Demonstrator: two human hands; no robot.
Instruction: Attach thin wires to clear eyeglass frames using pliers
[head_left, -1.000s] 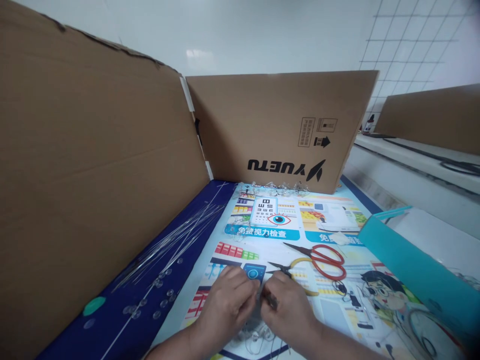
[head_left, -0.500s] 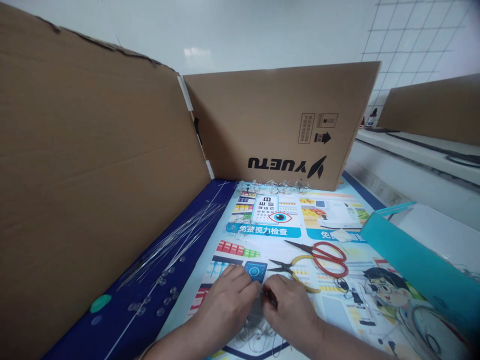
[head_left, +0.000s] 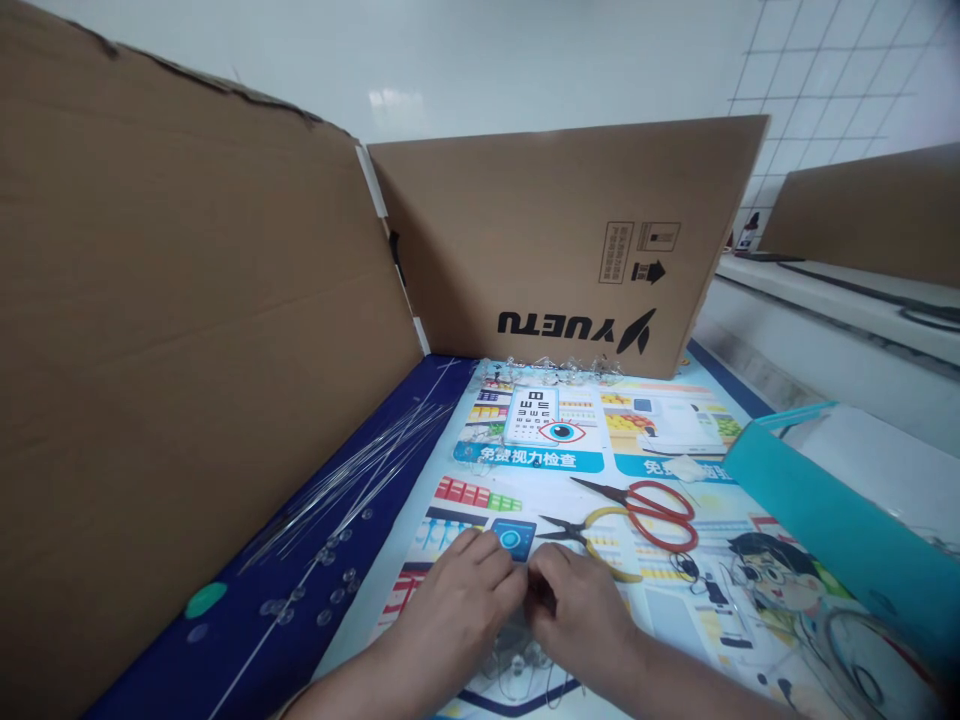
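My left hand (head_left: 474, 592) and my right hand (head_left: 576, 606) meet fingertip to fingertip low in the middle of the head view. Both are closed in a pinch, and whatever sits between the fingers is hidden. Below them on the printed mat lie clear beads with thin wire (head_left: 517, 662). Just beyond the right hand rest yellow-handled pliers (head_left: 592, 540) with dark jaws. Red-handled scissors (head_left: 652, 512) lie past the pliers, pointing left.
Straight wires (head_left: 349, 480) and loose clear beads (head_left: 330, 555) lie on the blue strip at left, near a green disc (head_left: 205, 600). Cardboard panels (head_left: 570, 240) wall the left and back. More beaded wire (head_left: 551, 372) lines the back panel. A teal box (head_left: 840, 520) stands right.
The view has shifted very slightly. Both hands stay pinched together in nearly the same place, with only small finger movement.
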